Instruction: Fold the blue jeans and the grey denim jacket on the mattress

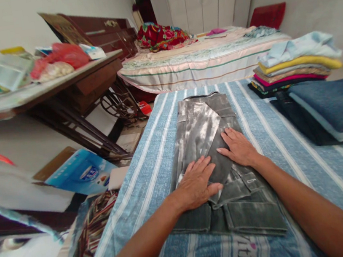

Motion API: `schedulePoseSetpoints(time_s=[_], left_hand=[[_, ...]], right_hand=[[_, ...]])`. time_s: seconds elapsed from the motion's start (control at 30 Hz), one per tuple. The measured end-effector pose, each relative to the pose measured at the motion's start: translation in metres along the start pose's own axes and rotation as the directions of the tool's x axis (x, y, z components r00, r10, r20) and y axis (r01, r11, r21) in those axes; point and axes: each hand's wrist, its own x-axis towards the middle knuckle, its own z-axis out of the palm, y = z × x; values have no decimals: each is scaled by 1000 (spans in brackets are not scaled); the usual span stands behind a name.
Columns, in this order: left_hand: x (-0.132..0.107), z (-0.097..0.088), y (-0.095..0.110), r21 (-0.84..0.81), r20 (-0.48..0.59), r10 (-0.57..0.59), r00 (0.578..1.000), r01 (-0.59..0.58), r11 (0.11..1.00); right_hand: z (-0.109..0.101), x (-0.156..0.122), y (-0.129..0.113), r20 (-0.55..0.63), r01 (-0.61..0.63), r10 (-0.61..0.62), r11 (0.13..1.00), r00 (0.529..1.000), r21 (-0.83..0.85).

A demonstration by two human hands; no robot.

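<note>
A blue-and-white striped sheet (153,156) is spread beneath the mottled grey garment, and a wooden table (53,86) is placed off to the left of the garment. The grey garment (223,168) itself is laid folded on the sheet, with a diagonal flap folded across its upper face. From its thick seams and layered bands, it may be judged soft but fairly stiff and somewhat weighty for cloth, neither fragile nor slippery; slumping would be expected if only the top layer were lifted. It would best be taken by both side edges, with the fingers slid under all layers. To the left of the garment, low beside the sheet, a shiny, seemingly clear bag (82,211) is seen, by which brown-striped cloth (92,233) appears to be held. Farther left of the garment, a blue carton (78,173) is tilted; its inside cannot be seen. On the table, left of and beyond the garment, pale lumps (55,71) are seen by a red plastic bag (72,55), whose contents are hidden, and a clear box (12,72) is blurred. Nothing is gripped: the left hand (198,184) and the right hand (238,147) are rested palm down on the garment, fingers extended.
</note>
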Motion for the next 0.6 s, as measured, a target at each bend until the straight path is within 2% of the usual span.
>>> schedulePoseSetpoints(time_s=[0.6], left_hand=[[-5, 1, -1, -28, -99, 2, 995, -4, 1000]], right_hand=[[3, 1, -4, -43, 21, -21, 1000, 999, 6]])
